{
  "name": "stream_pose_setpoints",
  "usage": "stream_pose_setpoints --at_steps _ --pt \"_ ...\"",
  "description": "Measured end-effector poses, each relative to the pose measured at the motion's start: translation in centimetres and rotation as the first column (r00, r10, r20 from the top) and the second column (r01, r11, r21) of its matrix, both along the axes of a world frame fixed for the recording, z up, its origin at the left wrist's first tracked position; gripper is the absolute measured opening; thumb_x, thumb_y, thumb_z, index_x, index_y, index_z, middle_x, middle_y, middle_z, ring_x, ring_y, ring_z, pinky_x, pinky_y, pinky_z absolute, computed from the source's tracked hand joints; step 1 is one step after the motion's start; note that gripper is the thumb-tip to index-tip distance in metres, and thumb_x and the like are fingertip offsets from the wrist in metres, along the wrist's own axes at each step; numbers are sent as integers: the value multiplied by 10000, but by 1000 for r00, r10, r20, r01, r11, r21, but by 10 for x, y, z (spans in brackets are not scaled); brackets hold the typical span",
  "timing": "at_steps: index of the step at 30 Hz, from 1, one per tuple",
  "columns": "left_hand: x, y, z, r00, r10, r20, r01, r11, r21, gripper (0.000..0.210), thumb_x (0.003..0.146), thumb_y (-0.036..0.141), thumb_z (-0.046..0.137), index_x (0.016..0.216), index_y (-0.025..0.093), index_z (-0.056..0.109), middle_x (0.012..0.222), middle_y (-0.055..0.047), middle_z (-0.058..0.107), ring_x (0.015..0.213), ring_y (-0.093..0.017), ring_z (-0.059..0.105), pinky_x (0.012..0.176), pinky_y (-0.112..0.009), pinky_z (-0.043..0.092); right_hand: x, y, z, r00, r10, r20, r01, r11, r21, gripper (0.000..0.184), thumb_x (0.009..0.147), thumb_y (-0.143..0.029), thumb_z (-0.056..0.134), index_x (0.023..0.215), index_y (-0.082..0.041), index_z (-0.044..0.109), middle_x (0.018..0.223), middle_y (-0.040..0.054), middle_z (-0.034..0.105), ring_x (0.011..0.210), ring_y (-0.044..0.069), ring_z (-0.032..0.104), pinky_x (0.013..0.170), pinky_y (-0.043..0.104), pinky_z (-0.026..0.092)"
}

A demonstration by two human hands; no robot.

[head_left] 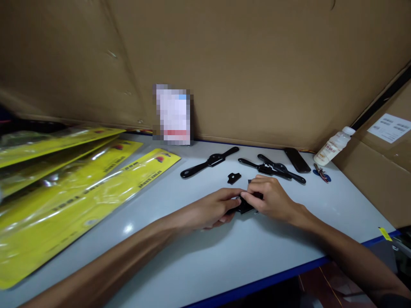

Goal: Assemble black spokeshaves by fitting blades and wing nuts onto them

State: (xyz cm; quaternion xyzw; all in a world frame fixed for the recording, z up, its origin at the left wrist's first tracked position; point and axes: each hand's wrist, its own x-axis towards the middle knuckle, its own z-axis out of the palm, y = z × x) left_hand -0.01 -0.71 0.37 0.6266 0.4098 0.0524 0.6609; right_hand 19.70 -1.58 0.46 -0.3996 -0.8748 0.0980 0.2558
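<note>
1. The left hand (215, 210) grasps a black tool (245, 206) from its left, fingers wrapped under and thumb on top, probably so that it cannot turn.
2. The right hand (272, 199) bends over the same tool, thumb and forefinger meeting its middle close to the left thumb; whether they pinch a separate part, I cannot tell, as the fingers hide it. Working from opposite sides likely lets one hand steady and the other do fine work.
3. Just beyond the fingertips lies a small black plate (234, 177), apparently within easy reach.
4. Farther beyond, left of the right fingers, rests a two-handled tool (215, 160); a crossed pair of similar tools (272, 169) lies just past the right knuckles, perhaps set aside to free the near tabletop (192, 261).
5. Well left of the left fingers, yellow packages (96, 205) overlap, seemingly stacked to save room.
</note>
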Motion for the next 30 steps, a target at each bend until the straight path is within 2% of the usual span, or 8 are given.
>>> stream_pose_setpoints --at_steps 2,5,10,14,17,22,26,30 --pt "-1 0 2 1000 12 6 -12 999 -31 423 975 357 358 1348 180 449 553 95 345 410 -91 208 363 -187 167 4 1 6 999 8 -52 -9 1000 -23 315 921 -198 611 613 -166 554 601 -28 517 622 110 455 622 248 352" --pt "-1 0 4 999 13 34 -11 998 -55 440 975 354 373 1375 183 441 534 99 331 410 -95 209 361 -181 170 11 4 16 995 53 -84 -57 997 -51 73 895 -216 676 849 -166 703 710 -13 598 676 116 531 677 252 407" --pt "-1 1 1 998 10 57 -6 998 -62 435 968 379 410 1351 182 471 537 100 335 408 -87 197 352 -177 168 18 7 21 985 169 -10 -170 983 -67 117 886 -229 708 990 -190 747 737 -7 615 727 138 556 729 276 436" --pt "-1 0 1 999 4 52 -1 998 -66 432 972 367 400 1359 187 465 534 100 332 406 -87 198 352 -181 165 17 7 14 984 180 13 -180 984 -1 110 913 -282 683 906 -181 726 748 7 632 726 145 547 711 275 425" --pt "-1 0 1 999 -2 50 4 998 -57 416 971 364 403 1338 183 482 538 98 329 410 -87 206 356 -185 159 15 7 7 984 166 70 -172 980 95 241 958 -322 615 783 -167 673 718 15 597 706 147 500 684 276 399" --pt "-1 0 -1 1000 0 15 1 999 -40 408 971 369 403 1310 159 489 553 94 346 415 -84 217 359 -194 159 6 3 -1 990 118 81 -132 974 185 356 980 -226 516 631 -168 553 621 -2 516 622 128 406 622 272 346" --pt "-2 1 0 1000 -13 25 15 998 -56 429 980 367 390 1345 156 471 557 95 337 415 -80 217 369 -200 157 7 3 7 997 71 -22 -69 994 84 352 954 -233 556 610 -166 581 587 -16 510 587 113 428 587 255 340" --pt "-3 2 0 998 -17 64 20 998 -54 490 965 385 436 1404 167 444 559 94 343 416 -81 223 371 -209 151 16 6 23 977 167 -133 -183 976 -121 156 931 -275 629 942 -184 755 734 0 661 595 100 501 593 237 392"
